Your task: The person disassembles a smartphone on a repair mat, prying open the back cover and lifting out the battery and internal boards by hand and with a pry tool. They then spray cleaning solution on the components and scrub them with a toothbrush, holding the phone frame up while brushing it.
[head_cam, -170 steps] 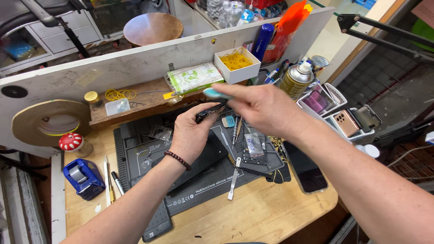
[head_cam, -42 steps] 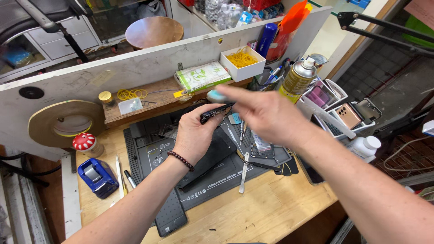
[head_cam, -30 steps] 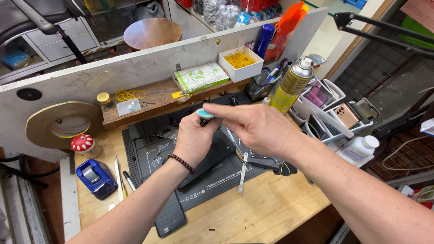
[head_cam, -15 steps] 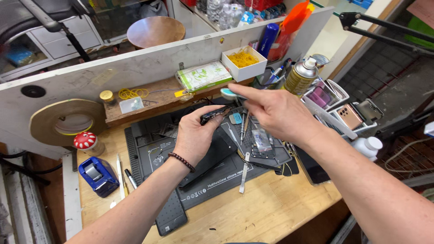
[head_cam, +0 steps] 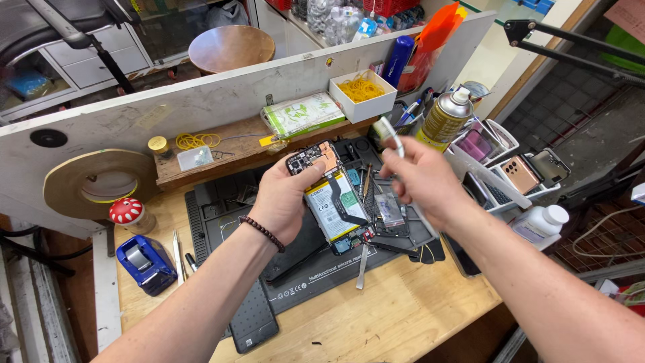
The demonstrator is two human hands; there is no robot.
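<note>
My left hand (head_cam: 285, 198) holds an opened phone (head_cam: 329, 195) upright over the dark work mat (head_cam: 222, 222); its back is off, showing a white battery, a black flex strip and a copper-coloured board at the top. My right hand (head_cam: 420, 181) is just right of the phone and apart from it, gripping a thin white brush-like tool (head_cam: 391, 134) whose pale tip points up and left.
A metal pry tool (head_cam: 363, 265) and small parts lie on the mat. A spray can (head_cam: 443, 121), a white box of yellow rubber bands (head_cam: 363, 94), a rack of phones (head_cam: 517, 175), a white bottle (head_cam: 541, 225), a blue tape dispenser (head_cam: 144, 262), a tape roll (head_cam: 101, 185) surround it.
My right hand has drawn back to the right, off the phone, with the white tool. My left hand has turned the phone so its open inside faces up.
</note>
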